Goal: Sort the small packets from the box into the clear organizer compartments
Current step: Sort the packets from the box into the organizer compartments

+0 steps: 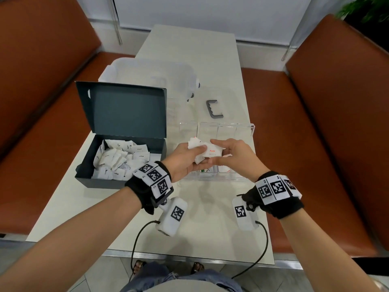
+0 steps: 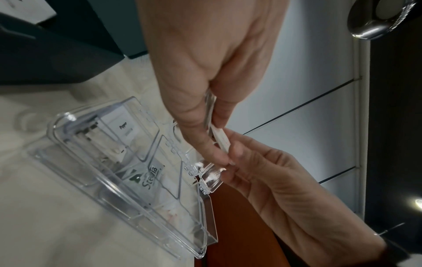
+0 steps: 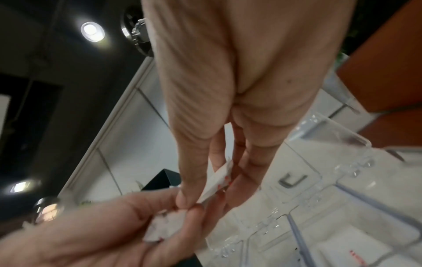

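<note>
Paper-light and limp, the packets bunched in the left hand look best pinched by an edge, as the right hand pinches one above the organizer.

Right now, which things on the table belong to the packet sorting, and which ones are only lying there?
Part of the job:
dark box with loose packets
clear organizer
packets in left hand and right hand

Just lying about:
grey handle-shaped bracket
translucent lidded container
</note>
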`<state>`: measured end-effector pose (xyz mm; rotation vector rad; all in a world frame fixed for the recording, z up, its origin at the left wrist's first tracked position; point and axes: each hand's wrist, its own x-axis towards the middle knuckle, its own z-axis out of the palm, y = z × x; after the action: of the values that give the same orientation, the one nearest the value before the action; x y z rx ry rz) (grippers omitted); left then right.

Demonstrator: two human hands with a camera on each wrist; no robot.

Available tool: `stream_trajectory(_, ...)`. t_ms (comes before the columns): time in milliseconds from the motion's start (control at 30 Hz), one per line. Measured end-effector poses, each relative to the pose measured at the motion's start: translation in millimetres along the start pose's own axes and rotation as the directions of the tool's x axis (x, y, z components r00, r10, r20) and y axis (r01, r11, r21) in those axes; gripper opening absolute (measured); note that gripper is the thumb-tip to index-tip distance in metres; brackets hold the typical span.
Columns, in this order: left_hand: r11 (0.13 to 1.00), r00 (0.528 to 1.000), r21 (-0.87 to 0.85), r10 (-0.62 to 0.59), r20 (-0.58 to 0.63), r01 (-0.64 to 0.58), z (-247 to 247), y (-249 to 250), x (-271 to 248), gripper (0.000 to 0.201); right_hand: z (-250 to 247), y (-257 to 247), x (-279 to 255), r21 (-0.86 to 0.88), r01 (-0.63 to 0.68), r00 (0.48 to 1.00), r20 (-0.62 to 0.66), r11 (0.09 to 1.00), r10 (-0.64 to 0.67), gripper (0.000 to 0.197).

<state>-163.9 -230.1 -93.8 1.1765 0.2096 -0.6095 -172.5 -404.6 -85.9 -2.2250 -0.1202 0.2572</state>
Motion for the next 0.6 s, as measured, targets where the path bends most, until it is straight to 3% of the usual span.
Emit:
stream_trajectory(167,0.999,1.0,0.052,-0.001,0.018,0.0,-1.1,-0.8,0.4,0.017,-0.4,1.9,2.6,-0.177,0.128,0.991,-0.004,0.976,-0.13,0.054)
stream_trajectory(400,0.992,0.999,0.126,0.026,-0.042,-0.02,-3.2,1.6,3.2,0.026,-2.7,5.5,4.8,-0.168,0.101,0.995,0.042,0.981,-0.095,0.061)
stream_trajectory(500,0.997,0.994,0.042,0.062,-0.094,-0.058,-1.6,1.3,7.9,0.018,1.5,7.0,3.4,0.206,-0.027,0.996,-0.08,0.978,0.044,0.054)
stream_trajectory(600,0.995,0.988,-0.035,0.093,-0.126,-0.098,1.7,0.0,11.7,0.017,13.2,7.3,-0.4,0.606,-0.08,0.965,-0.151,0.791,0.213,0.029)
